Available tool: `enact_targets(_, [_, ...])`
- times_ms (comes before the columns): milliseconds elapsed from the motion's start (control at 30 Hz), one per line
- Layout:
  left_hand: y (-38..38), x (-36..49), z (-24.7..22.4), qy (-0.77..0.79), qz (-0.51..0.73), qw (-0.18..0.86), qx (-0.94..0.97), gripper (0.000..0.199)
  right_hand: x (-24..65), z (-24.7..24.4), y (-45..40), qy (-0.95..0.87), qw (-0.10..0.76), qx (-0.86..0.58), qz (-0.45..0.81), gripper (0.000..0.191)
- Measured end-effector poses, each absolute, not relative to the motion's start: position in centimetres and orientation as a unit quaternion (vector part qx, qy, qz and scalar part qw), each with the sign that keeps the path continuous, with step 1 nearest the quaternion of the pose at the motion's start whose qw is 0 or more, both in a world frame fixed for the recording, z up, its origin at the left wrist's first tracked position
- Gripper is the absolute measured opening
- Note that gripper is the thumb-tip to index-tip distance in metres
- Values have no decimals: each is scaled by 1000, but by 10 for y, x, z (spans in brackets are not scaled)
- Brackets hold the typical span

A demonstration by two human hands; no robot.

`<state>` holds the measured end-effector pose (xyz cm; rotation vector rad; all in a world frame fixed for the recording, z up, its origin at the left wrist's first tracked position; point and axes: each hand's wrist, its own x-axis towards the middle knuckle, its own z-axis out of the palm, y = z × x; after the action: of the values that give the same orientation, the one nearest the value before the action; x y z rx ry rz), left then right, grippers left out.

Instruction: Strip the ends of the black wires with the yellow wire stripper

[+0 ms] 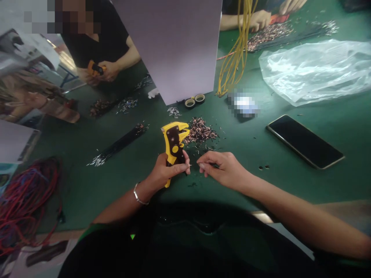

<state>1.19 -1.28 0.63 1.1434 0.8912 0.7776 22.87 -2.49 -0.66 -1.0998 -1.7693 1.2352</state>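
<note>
My left hand [171, 168] is wrapped round a yellow and black wire stripper [175, 144], its jaws pointing up and to the right. A small pale tip, like a bare wire end, pokes out beside that thumb. Just to the right, my right hand [218, 166] is closed in a pinch, with its fingertips a short gap from the left ones. Whatever it pinches is too small to make out. Beyond both hands lies a heap of short copper-coloured and black wire pieces [201, 131], partly behind the stripper's jaws.
A bundle of black wires [118, 144] lies at left, red cables [29, 193] at the left edge. Tape rolls [190, 103] sit by a pale upright panel [185, 50]. At right are a phone [304, 141] and plastic bag [319, 71]. Co-workers' hands [106, 71] work across the table.
</note>
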Motion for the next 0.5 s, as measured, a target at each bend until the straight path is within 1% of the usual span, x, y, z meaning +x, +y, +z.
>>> enact_targets(233, [-17,14,3,387,373,662,522,20,221,-6,-29,-640,334,-428,543,10])
enact_targets(500, [-15,14,2,382,380,675,505,20,219,-4,-27,-580,348,-441,590,8])
